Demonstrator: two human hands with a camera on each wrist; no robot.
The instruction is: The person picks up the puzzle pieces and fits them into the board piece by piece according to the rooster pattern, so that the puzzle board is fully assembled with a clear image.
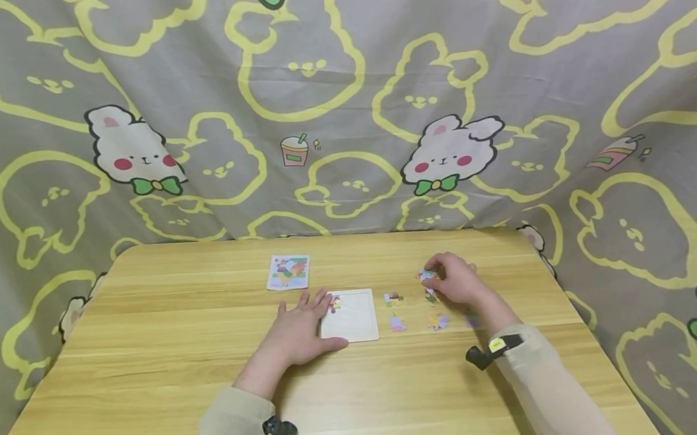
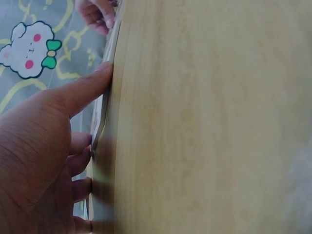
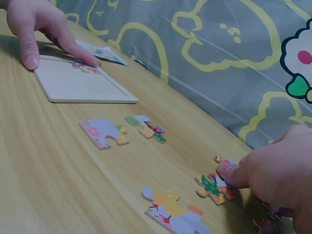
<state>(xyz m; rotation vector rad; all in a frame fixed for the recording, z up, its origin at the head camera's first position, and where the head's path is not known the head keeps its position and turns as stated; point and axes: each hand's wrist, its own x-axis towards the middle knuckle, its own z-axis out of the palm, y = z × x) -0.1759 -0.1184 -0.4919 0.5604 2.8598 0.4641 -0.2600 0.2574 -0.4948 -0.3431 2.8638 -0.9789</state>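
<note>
My left hand [image 1: 301, 331] rests with spread fingers on the left side of a white square tray [image 1: 357, 322], thumb at its near edge. One small colourful puzzle piece [image 1: 335, 304] lies in the tray's upper left corner. My right hand [image 1: 458, 280] is at the right, its thumb and fingers pinching a puzzle piece [image 1: 425, 275]. Just below that piece lies another with green and orange print [image 3: 211, 189], partly under the thumb in the right wrist view. In the left wrist view, the left thumb and fingers [image 2: 87, 90] touch the tray's edge.
Between the tray and my right hand lie loose pieces, one green and white [image 1: 393, 300], one lilac [image 1: 398, 324]. A yellow and lilac piece [image 1: 438, 321] and another [image 1: 472, 320] lie nearer me. A printed picture card [image 1: 288, 272] lies behind the tray. A patterned curtain [image 1: 339, 108] hangs beyond the table.
</note>
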